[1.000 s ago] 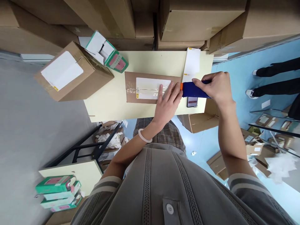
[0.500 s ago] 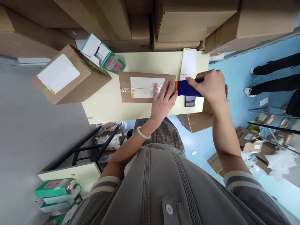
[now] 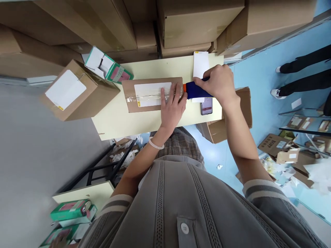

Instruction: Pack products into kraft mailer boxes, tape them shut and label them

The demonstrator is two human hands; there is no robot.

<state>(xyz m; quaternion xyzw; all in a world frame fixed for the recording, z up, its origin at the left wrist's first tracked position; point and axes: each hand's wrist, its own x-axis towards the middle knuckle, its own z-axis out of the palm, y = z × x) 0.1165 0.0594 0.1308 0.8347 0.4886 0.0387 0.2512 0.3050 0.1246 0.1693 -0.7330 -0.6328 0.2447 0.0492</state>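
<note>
A flat brown cardboard box lies on the pale table, with a white label and clear tape along its top. My left hand rests on the box's right part, fingers stretched out flat over the tape. My right hand is closed around a blue tape dispenser with an orange front, held against the box's right end. A phone lies just below the dispenser, and white labels lie behind it.
A larger labelled carton and an open green-and-white box stand on the left. Big cartons line the back. An open carton sits below the table's right side. A person's legs show at far right; green boxes lie lower left.
The view has turned slightly. The cardboard box has slid a little left on the table, together with my left hand and the tape dispenser, which now slants slightly. More of the phone shows.
</note>
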